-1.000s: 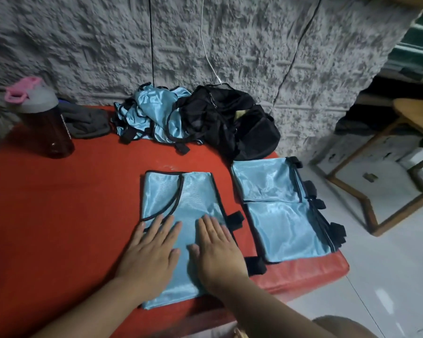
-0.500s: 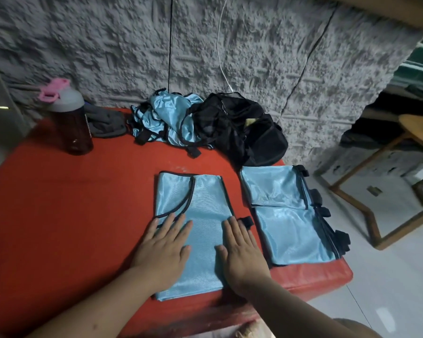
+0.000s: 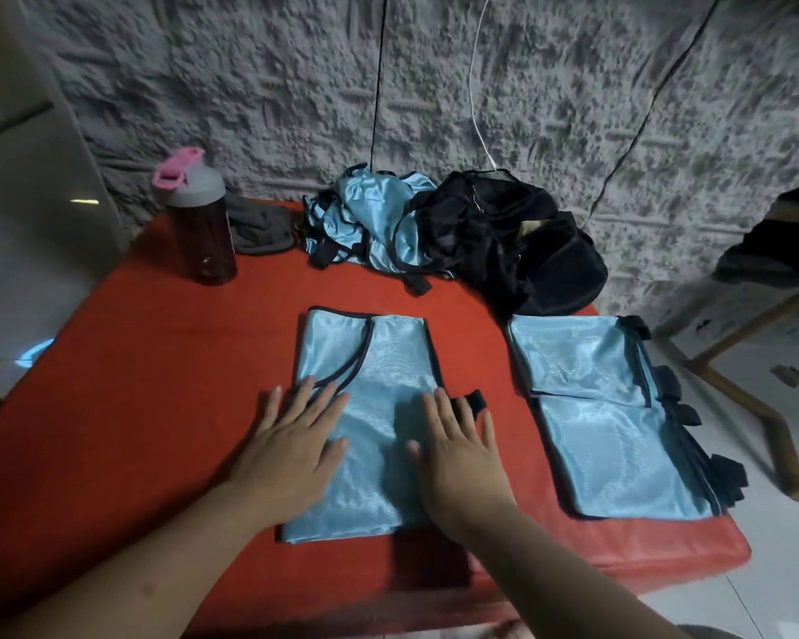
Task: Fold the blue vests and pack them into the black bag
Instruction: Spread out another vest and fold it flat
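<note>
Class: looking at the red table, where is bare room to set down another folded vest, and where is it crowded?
Free: the red table left of the left hand, below the bottle. Crowded: the back, with unfolded vests and black bag; the right edge holds the folded stack.

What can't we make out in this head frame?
- Black bag: inside hidden by its own dark, slumped fabric.
- Unfolded vests: the count is unclear because the heap is crumpled.
- Folded stack: layer count is unclear from above.
- Vest under left hand and right hand: near corners are covered.
</note>
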Demonstrator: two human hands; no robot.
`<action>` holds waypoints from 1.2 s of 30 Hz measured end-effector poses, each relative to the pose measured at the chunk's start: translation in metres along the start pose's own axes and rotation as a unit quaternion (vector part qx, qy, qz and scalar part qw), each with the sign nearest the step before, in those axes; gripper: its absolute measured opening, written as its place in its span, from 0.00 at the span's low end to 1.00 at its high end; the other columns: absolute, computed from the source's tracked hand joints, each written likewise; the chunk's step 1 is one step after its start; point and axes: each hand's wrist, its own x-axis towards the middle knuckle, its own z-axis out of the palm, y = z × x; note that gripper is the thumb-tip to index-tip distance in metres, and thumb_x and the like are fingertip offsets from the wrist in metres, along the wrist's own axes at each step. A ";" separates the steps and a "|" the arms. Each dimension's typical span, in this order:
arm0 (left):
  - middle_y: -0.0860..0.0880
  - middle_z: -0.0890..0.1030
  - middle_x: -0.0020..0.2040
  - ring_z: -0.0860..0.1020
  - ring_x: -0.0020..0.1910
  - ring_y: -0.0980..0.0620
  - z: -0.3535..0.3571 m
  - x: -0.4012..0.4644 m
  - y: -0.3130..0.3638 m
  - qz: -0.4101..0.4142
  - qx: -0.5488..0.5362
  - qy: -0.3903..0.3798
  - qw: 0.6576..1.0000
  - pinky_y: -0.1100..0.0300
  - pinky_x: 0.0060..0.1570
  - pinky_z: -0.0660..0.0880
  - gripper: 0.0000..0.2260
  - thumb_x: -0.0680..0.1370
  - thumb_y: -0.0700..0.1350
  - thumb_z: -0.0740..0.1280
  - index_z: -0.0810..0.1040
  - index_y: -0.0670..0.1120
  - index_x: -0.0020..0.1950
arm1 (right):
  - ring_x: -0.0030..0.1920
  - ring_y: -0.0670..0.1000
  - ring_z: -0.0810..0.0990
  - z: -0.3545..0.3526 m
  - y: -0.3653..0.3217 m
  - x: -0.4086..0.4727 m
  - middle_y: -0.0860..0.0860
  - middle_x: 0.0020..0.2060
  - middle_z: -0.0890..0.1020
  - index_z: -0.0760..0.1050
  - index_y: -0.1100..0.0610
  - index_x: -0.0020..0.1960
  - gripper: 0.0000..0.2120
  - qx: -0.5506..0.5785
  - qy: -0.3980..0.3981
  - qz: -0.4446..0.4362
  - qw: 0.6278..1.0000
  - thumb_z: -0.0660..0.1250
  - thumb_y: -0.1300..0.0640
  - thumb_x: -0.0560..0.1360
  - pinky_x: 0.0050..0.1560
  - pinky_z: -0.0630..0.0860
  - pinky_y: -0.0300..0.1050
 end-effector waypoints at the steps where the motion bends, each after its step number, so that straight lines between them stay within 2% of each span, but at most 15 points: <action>1: 0.56 0.46 0.83 0.34 0.80 0.54 -0.002 -0.002 0.002 0.012 0.005 0.028 1.000 0.44 0.78 0.35 0.34 0.78 0.63 0.38 0.50 0.53 0.83 | 0.82 0.58 0.47 -0.006 -0.001 -0.001 0.53 0.83 0.49 0.46 0.55 0.83 0.33 -0.008 0.033 -0.019 0.999 0.41 0.43 0.81 0.80 0.41 0.60; 3: 0.52 0.57 0.82 0.44 0.82 0.50 -0.005 -0.005 0.015 0.052 0.023 0.070 0.996 0.43 0.77 0.41 0.29 0.82 0.60 0.46 0.62 0.49 0.80 | 0.81 0.58 0.53 -0.010 -0.007 -0.004 0.56 0.81 0.56 0.55 0.57 0.82 0.33 0.014 0.066 -0.071 0.995 0.44 0.47 0.79 0.80 0.47 0.57; 6: 0.49 0.61 0.81 0.50 0.82 0.49 0.008 -0.007 0.029 0.083 0.041 0.059 0.994 0.42 0.76 0.48 0.27 0.85 0.58 0.45 0.65 0.47 0.79 | 0.82 0.56 0.52 0.007 -0.021 -0.007 0.56 0.81 0.56 0.54 0.57 0.82 0.31 0.054 0.037 -0.129 0.990 0.44 0.48 0.81 0.80 0.52 0.58; 9: 0.49 0.57 0.82 0.47 0.82 0.49 0.023 -0.013 0.026 0.064 0.053 0.017 0.996 0.45 0.76 0.48 0.32 0.84 0.60 0.36 0.59 0.47 0.82 | 0.82 0.52 0.43 0.025 -0.017 -0.009 0.53 0.82 0.51 0.49 0.54 0.83 0.30 0.014 0.009 -0.108 0.994 0.42 0.41 0.85 0.80 0.48 0.59; 12: 0.54 0.43 0.82 0.37 0.81 0.52 0.026 -0.017 0.020 0.057 0.046 0.023 0.997 0.45 0.77 0.39 0.32 0.80 0.64 0.30 0.45 0.54 0.83 | 0.80 0.48 0.33 0.022 -0.003 -0.013 0.48 0.81 0.39 0.41 0.50 0.83 0.35 -0.006 -0.006 -0.072 0.997 0.37 0.33 0.83 0.80 0.38 0.55; 15: 0.56 0.38 0.81 0.32 0.79 0.53 0.018 -0.020 0.016 0.034 0.047 0.025 0.998 0.44 0.76 0.35 0.29 0.81 0.64 0.32 0.41 0.59 0.82 | 0.77 0.44 0.27 0.014 0.009 -0.019 0.45 0.80 0.34 0.35 0.48 0.82 0.36 0.008 -0.016 -0.055 0.998 0.37 0.30 0.81 0.79 0.36 0.52; 18: 0.58 0.32 0.79 0.29 0.78 0.54 0.015 -0.023 0.009 0.011 0.045 -0.002 0.999 0.44 0.76 0.34 0.26 0.82 0.62 0.37 0.35 0.63 0.80 | 0.77 0.44 0.27 0.012 0.018 -0.021 0.43 0.80 0.33 0.34 0.48 0.82 0.37 0.013 -0.029 -0.051 0.998 0.37 0.29 0.81 0.79 0.35 0.53; 21: 0.57 0.30 0.79 0.29 0.78 0.52 0.010 -0.028 0.002 -0.021 0.071 -0.013 0.997 0.42 0.76 0.34 0.28 0.77 0.62 0.30 0.33 0.64 0.79 | 0.78 0.45 0.28 0.011 0.027 -0.023 0.43 0.79 0.32 0.32 0.47 0.82 0.36 0.003 -0.042 -0.042 0.998 0.36 0.30 0.81 0.80 0.35 0.55; 25: 0.54 0.34 0.81 0.33 0.80 0.49 0.009 -0.035 -0.009 -0.102 0.085 -0.013 0.991 0.39 0.77 0.36 0.31 0.74 0.61 0.27 0.31 0.61 0.79 | 0.78 0.46 0.27 0.010 0.044 -0.032 0.44 0.80 0.34 0.29 0.48 0.81 0.36 -0.015 -0.057 -0.004 0.998 0.31 0.32 0.79 0.79 0.33 0.56; 28: 0.53 0.36 0.82 0.35 0.80 0.48 0.008 -0.041 -0.013 -0.158 0.058 -0.019 0.986 0.42 0.78 0.38 0.33 0.72 0.61 0.26 0.29 0.59 0.79 | 0.78 0.48 0.28 0.010 0.055 -0.037 0.46 0.81 0.35 0.32 0.52 0.81 0.44 -0.017 -0.074 0.010 0.997 0.25 0.29 0.72 0.79 0.34 0.57; 31: 0.51 0.37 0.82 0.35 0.81 0.49 0.003 -0.047 -0.009 -0.185 0.017 -0.028 0.982 0.45 0.79 0.39 0.28 0.80 0.60 0.32 0.31 0.56 0.80 | 0.80 0.49 0.34 0.002 0.055 -0.042 0.49 0.82 0.40 0.38 0.55 0.83 0.53 0.023 -0.060 0.014 0.998 0.21 0.26 0.66 0.80 0.36 0.55; 33: 0.50 0.40 0.83 0.37 0.81 0.49 -0.001 -0.053 0.001 -0.188 -0.024 -0.010 0.982 0.46 0.79 0.40 0.28 0.83 0.60 0.37 0.36 0.54 0.82 | 0.82 0.50 0.39 -0.010 0.048 -0.043 0.52 0.83 0.45 0.42 0.56 0.83 0.47 0.051 -0.015 0.005 0.999 0.28 0.28 0.74 0.80 0.37 0.51; 34: 0.50 0.41 0.83 0.38 0.81 0.49 -0.004 -0.056 0.008 -0.173 -0.031 0.006 0.984 0.47 0.79 0.40 0.30 0.81 0.62 0.37 0.39 0.54 0.82 | 0.82 0.51 0.41 -0.015 0.043 -0.041 0.52 0.83 0.46 0.44 0.57 0.83 0.40 0.059 0.015 -0.010 0.998 0.36 0.32 0.79 0.81 0.38 0.50; 36: 0.52 0.44 0.83 0.39 0.81 0.50 -0.008 -0.060 0.023 -0.115 -0.037 0.036 0.992 0.49 0.79 0.38 0.36 0.76 0.64 0.33 0.44 0.53 0.83 | 0.82 0.52 0.45 -0.025 0.029 -0.036 0.53 0.82 0.50 0.48 0.58 0.83 0.35 0.080 0.059 -0.054 0.994 0.46 0.41 0.81 0.81 0.43 0.51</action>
